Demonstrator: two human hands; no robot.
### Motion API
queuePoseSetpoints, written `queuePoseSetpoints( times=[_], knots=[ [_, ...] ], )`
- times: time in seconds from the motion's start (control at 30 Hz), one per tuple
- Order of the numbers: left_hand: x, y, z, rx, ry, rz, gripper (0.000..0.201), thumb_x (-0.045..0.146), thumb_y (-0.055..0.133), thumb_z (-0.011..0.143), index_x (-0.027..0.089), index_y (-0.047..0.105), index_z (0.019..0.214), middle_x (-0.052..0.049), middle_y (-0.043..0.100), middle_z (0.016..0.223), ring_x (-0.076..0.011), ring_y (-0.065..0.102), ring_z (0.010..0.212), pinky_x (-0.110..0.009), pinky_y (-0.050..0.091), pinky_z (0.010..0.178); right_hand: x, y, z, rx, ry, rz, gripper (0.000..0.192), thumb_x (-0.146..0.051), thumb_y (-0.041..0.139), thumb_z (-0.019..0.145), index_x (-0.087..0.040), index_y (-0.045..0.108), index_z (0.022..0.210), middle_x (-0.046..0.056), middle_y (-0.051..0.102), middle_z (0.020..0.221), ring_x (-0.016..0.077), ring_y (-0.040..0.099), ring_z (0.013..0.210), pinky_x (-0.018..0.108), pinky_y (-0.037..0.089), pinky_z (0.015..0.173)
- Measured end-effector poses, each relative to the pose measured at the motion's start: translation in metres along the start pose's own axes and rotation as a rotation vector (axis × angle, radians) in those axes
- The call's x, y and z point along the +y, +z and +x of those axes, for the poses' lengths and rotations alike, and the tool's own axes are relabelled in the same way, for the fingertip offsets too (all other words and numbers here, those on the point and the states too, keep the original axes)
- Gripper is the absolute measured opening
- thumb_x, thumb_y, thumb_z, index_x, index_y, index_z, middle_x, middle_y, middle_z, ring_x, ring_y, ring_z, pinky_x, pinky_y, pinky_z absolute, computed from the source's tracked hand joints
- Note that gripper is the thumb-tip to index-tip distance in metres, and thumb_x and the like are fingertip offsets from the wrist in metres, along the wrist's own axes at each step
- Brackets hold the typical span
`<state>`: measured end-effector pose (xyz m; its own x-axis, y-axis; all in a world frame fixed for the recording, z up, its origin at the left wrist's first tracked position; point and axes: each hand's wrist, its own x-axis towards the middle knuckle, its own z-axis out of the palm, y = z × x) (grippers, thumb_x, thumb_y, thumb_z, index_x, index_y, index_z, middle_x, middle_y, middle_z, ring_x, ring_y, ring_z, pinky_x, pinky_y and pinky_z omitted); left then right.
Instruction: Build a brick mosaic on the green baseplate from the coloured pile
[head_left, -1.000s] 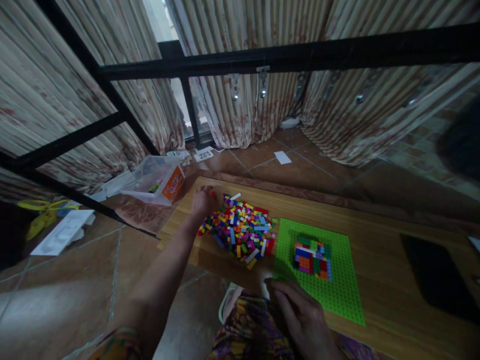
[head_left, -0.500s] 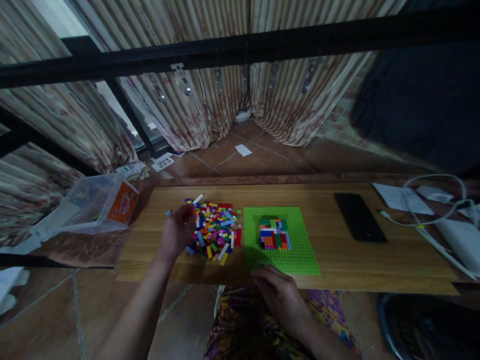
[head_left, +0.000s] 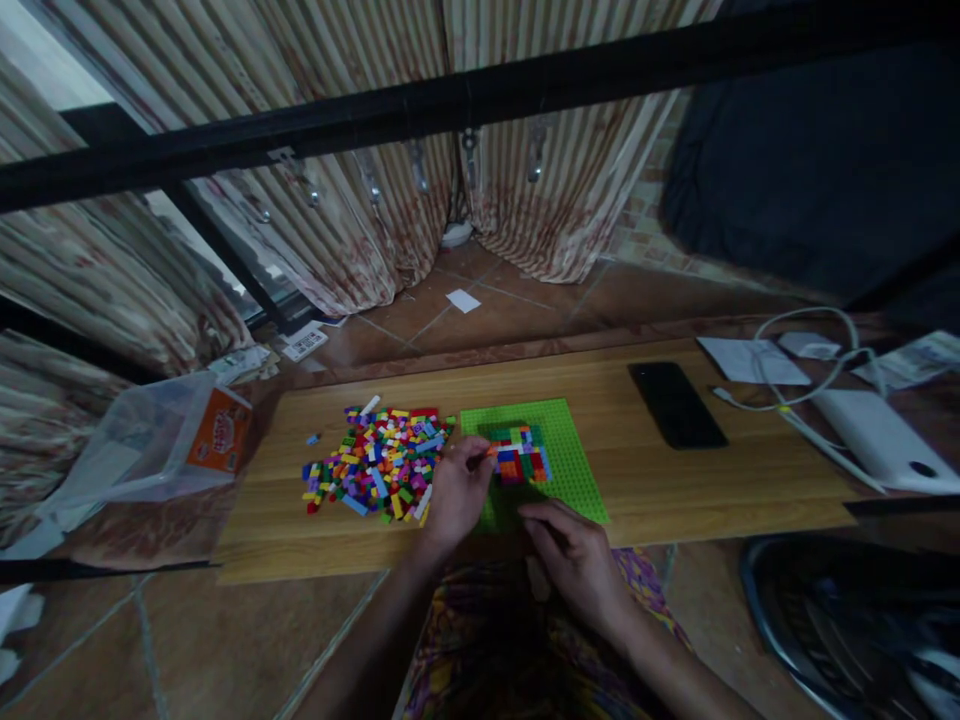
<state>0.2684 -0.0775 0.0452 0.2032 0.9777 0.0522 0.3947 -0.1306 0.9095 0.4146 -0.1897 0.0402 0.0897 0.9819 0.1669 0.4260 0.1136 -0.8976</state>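
Observation:
My left hand [head_left: 459,488] is over the left side of the green baseplate [head_left: 581,470], thumb and forefinger pinched on what looks like a small orange toy brick [head_left: 492,452]. Its fingertips are at the left edge of a low multicoloured brick build [head_left: 529,455] on the plate; whether they touch it I cannot tell. Near the plate's front edge is my right hand [head_left: 576,552], fingers curled together with the thumb; anything between them is hidden. A pile of loose toy bricks [head_left: 390,455] in many colours lies left of the plate.
A wooden board table [head_left: 262,520] carries it all. To the right lie a black phone [head_left: 677,405], a white cable [head_left: 765,407], paper [head_left: 750,360] and a white power strip [head_left: 885,440]. A clear plastic box [head_left: 157,440] with an orange label stands beyond the table's left end.
My left hand has moved right, from the brick pile to the build on the baseplate. My right hand has come slightly closer to the build. The camera view has turned and tilted a little.

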Motion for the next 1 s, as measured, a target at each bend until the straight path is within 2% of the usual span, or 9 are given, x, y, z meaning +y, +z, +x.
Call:
queuePoseSetpoints(
  times=[0.17,0.3,0.57,0.7,0.83,1.0],
  knots=[
    [-0.002,0.014,0.008,-0.008,0.096,0.169,0.014,0.022,0.057,0.087,0.022,0.069,0.094,-0.002,0.074,0.094,-0.0166,0.069,0.086,-0.032,0.054,0.082,0.005,-0.009,-0.005,0.018,0.022,0.001,0.024,-0.029,0.049,0.095,-0.022,0.071,0.100,0.006,0.072,0.091,0.0177,0.069,0.083,0.028,0.056,0.073],
    [-0.001,0.017,0.014,0.012,0.117,0.250,0.015,0.021,0.058,0.087,0.023,0.072,0.091,-0.002,0.074,0.095,-0.0176,0.068,0.090,-0.033,0.053,0.086,0.005,-0.014,-0.003,0.020,0.054,0.003,0.025,-0.031,0.049,0.095,-0.022,0.072,0.099,0.006,0.072,0.091,0.0180,0.069,0.084,0.028,0.056,0.073],
    [0.005,0.020,0.018,0.058,0.010,0.140,0.012,0.021,0.060,0.085,0.021,0.072,0.086,-0.002,0.074,0.084,-0.0159,0.069,0.076,-0.028,0.054,0.072,0.012,-0.015,-0.001,0.028,0.062,0.016,0.024,-0.031,0.050,0.095,-0.022,0.071,0.099,0.007,0.072,0.092,0.0186,0.069,0.085,0.029,0.056,0.075],
    [0.006,0.025,0.015,0.086,-0.023,0.204,0.014,0.022,0.058,0.086,0.021,0.072,0.086,-0.002,0.074,0.082,-0.0151,0.067,0.072,-0.027,0.051,0.069,0.014,-0.015,-0.001,0.014,0.078,0.027,0.023,-0.029,0.050,0.095,-0.021,0.070,0.099,0.006,0.071,0.091,0.0180,0.069,0.084,0.028,0.055,0.074],
    [0.008,0.027,0.012,0.128,0.034,0.329,0.018,0.018,0.055,0.087,0.021,0.072,0.087,-0.003,0.072,0.084,-0.0160,0.066,0.078,-0.029,0.051,0.076,0.014,-0.016,-0.002,0.002,0.098,0.032,0.024,-0.030,0.049,0.095,-0.021,0.071,0.099,0.006,0.071,0.092,0.0184,0.069,0.086,0.029,0.055,0.075],
    [0.011,0.026,0.008,0.117,0.166,0.442,0.021,0.015,0.051,0.089,0.021,0.070,0.096,-0.005,0.070,0.092,-0.0185,0.065,0.088,-0.032,0.050,0.085,0.015,-0.018,-0.002,-0.003,0.116,0.032,0.023,-0.029,0.049,0.095,-0.021,0.070,0.099,0.006,0.071,0.093,0.0182,0.068,0.087,0.028,0.054,0.076]
  ],
)
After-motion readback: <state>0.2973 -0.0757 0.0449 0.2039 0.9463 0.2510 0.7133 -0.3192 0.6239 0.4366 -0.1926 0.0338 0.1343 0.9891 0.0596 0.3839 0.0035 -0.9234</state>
